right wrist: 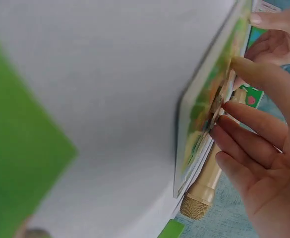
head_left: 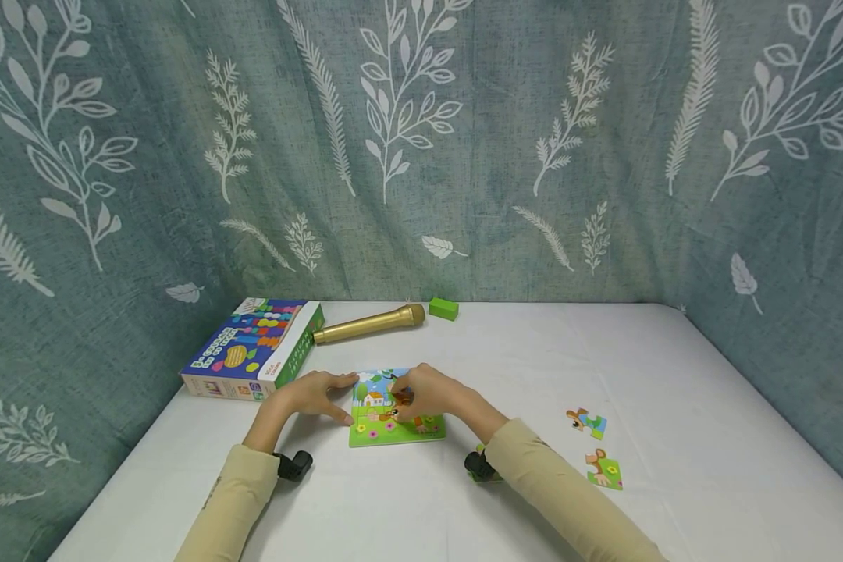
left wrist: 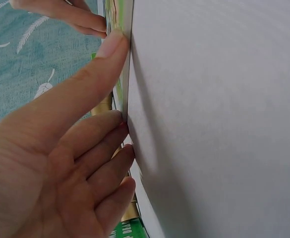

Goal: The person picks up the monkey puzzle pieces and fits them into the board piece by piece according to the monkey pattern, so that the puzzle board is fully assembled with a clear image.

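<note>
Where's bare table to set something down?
Free: behind the loose pieces, right of the green block; also in front of the puzzle board, between the sleeves. Crowded: the board, with left hand and right hand; box and gold microphone beyond.

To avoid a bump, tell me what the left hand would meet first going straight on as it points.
The puzzle board, whose left edge in the head view lies right by the left hand. Across it, probably the right hand, though depth is unclear.

Left hand (head_left: 312, 396) and right hand (head_left: 425, 393) bare, beige sleeves (head_left: 233, 496), small dark marking (head_left: 212, 493) on left one, rounded black device (head_left: 299, 465) worn at each wrist.
</note>
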`<state>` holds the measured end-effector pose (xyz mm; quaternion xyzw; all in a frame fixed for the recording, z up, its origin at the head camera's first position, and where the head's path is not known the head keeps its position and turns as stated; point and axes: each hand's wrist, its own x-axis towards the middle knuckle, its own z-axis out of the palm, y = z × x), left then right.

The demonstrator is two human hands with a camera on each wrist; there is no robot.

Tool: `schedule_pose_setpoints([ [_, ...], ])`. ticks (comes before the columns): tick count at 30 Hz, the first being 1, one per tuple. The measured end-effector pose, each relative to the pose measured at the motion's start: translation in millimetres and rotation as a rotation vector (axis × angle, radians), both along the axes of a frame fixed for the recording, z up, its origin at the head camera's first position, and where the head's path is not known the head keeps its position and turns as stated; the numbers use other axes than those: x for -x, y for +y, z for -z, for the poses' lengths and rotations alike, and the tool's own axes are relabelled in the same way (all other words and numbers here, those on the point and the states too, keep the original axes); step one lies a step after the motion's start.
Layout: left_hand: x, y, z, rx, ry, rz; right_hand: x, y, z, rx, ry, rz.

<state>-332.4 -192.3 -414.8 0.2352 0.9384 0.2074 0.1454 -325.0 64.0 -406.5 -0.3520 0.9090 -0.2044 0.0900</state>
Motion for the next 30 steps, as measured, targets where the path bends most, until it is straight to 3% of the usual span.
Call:
schedule_pose_setpoints([
  [10, -0.3, 1.5, -4.5, 0.007, -0.002, -0.007, -0.1, -3.7, -1.8, -0.075, -0.001, 0.053],
  [19, -0.4, 1.6, -6.6, 0.008, -0.004, -0.001, 4.9, -5.0, -2.4, -0.112, -0.009, 0.039],
  [30, -0.9, 1.2, -1.4, -0.005, -0.006, -0.009, 6.3, -2.0, 2.8, -0.050, -0.008, 0.033],
])
